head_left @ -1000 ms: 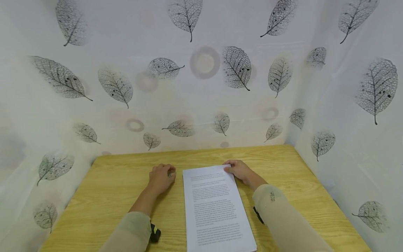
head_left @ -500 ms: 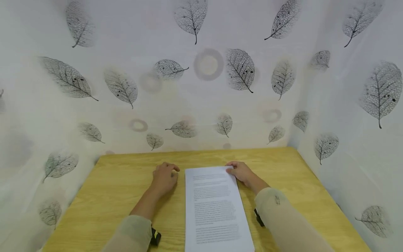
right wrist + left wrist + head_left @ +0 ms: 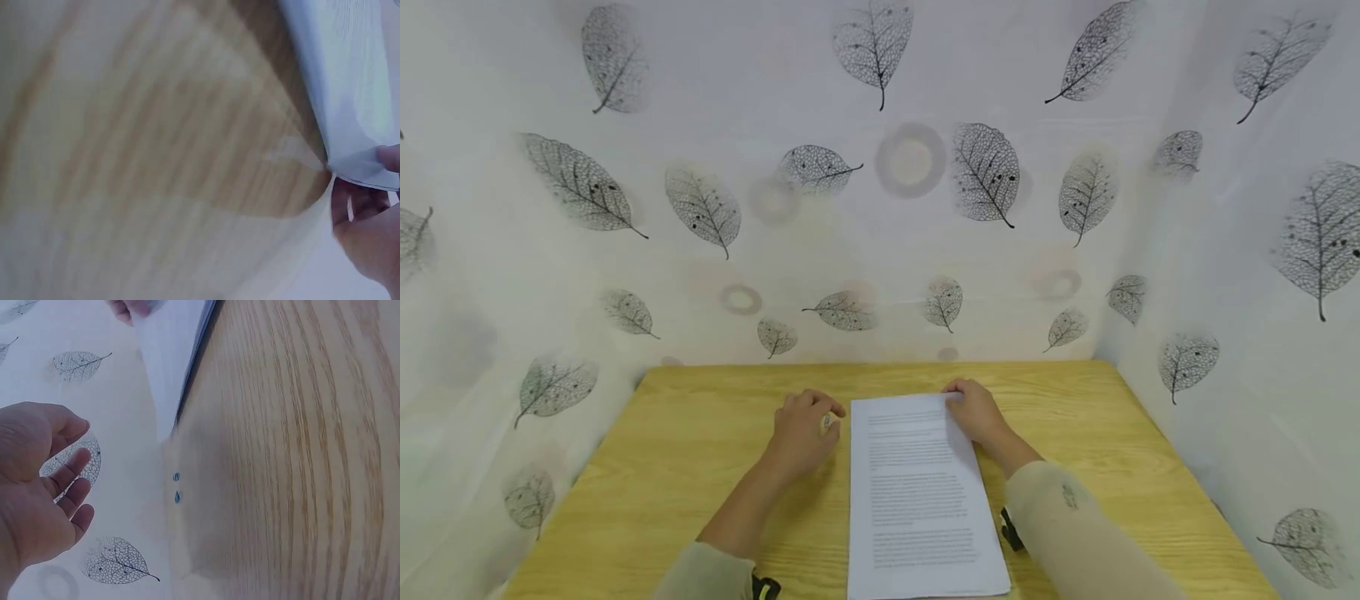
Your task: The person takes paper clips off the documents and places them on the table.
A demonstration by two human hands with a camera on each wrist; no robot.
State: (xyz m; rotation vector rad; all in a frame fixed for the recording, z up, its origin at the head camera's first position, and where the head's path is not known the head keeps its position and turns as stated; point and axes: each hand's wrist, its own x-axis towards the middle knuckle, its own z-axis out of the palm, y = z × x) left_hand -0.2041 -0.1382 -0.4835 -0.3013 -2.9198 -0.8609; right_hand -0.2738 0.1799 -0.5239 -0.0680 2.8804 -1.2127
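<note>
A stack of white printed paper (image 3: 917, 500) lies lengthwise in the middle of the wooden table. Its far right corner is pinched by my right hand (image 3: 981, 412), thumb on top and fingers beneath, as the right wrist view shows. Just left of the stack hovers my left hand (image 3: 805, 433), its fingers loosely bent and holding nothing, apart from the paper. In the left wrist view, two small blue marks or drops (image 3: 177, 487) show on the table near the stack's corner; I cannot tell what they are.
The wooden table (image 3: 700, 442) reaches back to a white curtain (image 3: 880, 242) printed with dark leaves, which also hangs along both sides. Dark straps (image 3: 1011, 529) sit at both sleeve cuffs.
My left hand has come nearer to the stack's left edge, its fingers spreading a little. My right hand keeps its grip on the corner. The head view has shifted slightly.
</note>
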